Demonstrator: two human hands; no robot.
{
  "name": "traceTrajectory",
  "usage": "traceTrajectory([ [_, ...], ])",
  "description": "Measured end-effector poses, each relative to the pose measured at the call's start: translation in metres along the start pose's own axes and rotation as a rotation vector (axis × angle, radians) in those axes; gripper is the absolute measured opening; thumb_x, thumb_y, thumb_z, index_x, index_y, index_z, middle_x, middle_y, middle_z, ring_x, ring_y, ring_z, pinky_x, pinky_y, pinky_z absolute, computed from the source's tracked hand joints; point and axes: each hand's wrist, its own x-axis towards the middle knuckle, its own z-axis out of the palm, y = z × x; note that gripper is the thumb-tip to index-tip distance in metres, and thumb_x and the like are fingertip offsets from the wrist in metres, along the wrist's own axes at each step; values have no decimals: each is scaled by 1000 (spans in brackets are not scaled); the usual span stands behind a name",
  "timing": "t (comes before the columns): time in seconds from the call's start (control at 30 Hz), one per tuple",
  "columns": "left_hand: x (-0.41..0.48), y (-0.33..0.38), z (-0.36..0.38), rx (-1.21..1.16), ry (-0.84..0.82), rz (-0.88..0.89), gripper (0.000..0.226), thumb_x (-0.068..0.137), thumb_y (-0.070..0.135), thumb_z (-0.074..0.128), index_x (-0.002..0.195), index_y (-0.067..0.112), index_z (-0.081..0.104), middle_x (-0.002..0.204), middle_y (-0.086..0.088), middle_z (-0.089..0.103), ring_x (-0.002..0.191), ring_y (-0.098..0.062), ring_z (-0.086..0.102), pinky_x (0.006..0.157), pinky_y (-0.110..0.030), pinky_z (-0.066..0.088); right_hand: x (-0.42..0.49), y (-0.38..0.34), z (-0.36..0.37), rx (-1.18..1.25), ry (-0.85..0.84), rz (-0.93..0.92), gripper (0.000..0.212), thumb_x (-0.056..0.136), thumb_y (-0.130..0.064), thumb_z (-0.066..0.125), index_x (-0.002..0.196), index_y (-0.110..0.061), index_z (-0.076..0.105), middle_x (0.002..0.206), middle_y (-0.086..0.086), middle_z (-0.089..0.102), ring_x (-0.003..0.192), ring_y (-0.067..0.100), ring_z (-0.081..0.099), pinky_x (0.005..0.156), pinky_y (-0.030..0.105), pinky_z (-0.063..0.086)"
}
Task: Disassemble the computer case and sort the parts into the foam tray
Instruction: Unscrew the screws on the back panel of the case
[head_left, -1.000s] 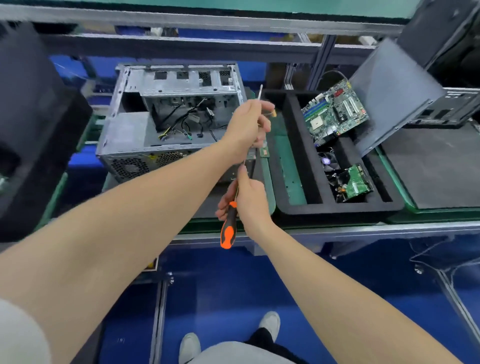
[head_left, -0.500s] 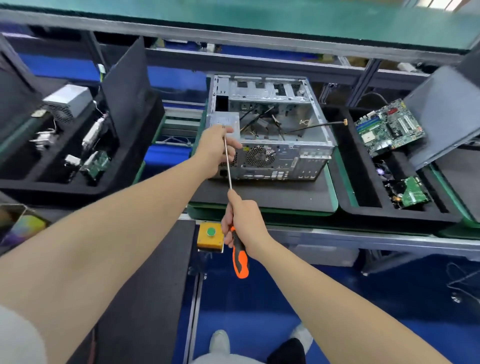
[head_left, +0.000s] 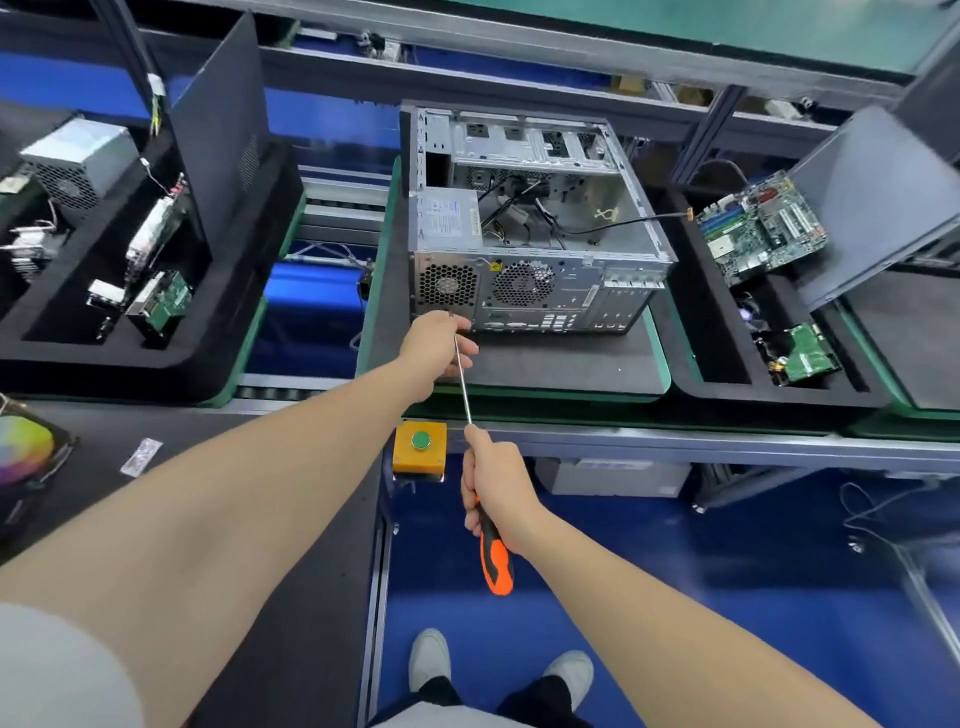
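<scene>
**Desk:** Where is the computer case (head_left: 535, 260)?

**Photographer:** Centre of the counter (head_left: 727, 444), on a dark mat. Its open side faces up and its rear panel faces the near edge. The foam tray (head_left: 779, 397) sits just beside it on the right, with a green motherboard (head_left: 761, 228) propped in the far compartment.

**Desk:** And the hands?

**Photographer:** The left hand (head_left: 436, 348) is at the rear panel's near-left corner, fingers pinching the screwdriver (head_left: 497, 564) shaft close to its tip. The right hand (head_left: 496, 478) is nearer, fingers wrapped round the orange-and-black handle, index finger lying along the shaft.

**Desk:** Anything else?

**Photographer:** A yellow box with a green button (head_left: 420, 447) on the counter's near edge, and a second foam tray (head_left: 130, 358) of parts at left.
</scene>
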Motion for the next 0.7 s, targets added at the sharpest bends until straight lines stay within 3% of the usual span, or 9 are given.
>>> traceTrajectory([
  [0.13,6,-21,13,129,-15,-14,25,108,17,42,117,12,65,89,-9,70,68,-21,64,56,-29,55,7,4,-5,-22,45,93,59,108,-48,39,68,-8,54,50,8,52,35,21,50,40,24,43],
  [0.3,13,-24,21,123,125,-9,15,102,13,62,107,6,74,88,-11,73,64,-22,70,51,-28,58,14,5,-9,-30,62,119,56,109,-48,39,74,-9,56,50,6,53,34,20,50,41,24,43],
  [0.4,14,-24,20,50,209,-40,15,100,8,63,108,0,73,90,-16,75,62,-25,70,62,-34,64,17,5,-8,-46,40,113,58,110,-50,38,71,-10,55,50,4,53,35,19,50,42,24,43],
  [0.47,10,-25,16,158,257,13,16,100,10,63,106,2,75,92,-13,75,68,-23,72,71,-36,65,18,5,-6,-48,37,111,59,109,-51,39,70,-10,56,50,4,53,35,19,50,42,24,43],
  [0.53,4,-24,12,451,311,194,15,100,19,62,101,10,75,98,-4,72,80,-16,67,78,-33,59,19,6,-4,-33,48,101,59,109,-50,40,70,-9,56,50,5,53,35,20,51,42,25,43],
  [0.63,-9,-5,7,773,360,669,4,95,20,62,98,18,63,104,1,59,90,-15,56,80,-33,49,19,6,-3,-12,70,92,59,109,-49,40,70,-8,55,50,7,53,35,22,51,41,25,43],
  [0.7,-10,19,10,914,406,1033,22,88,17,65,110,18,61,113,-3,56,103,-22,52,89,-33,43,18,5,-5,-2,80,95,58,109,-48,40,70,-7,54,51,8,54,36,22,52,42,26,44],
])
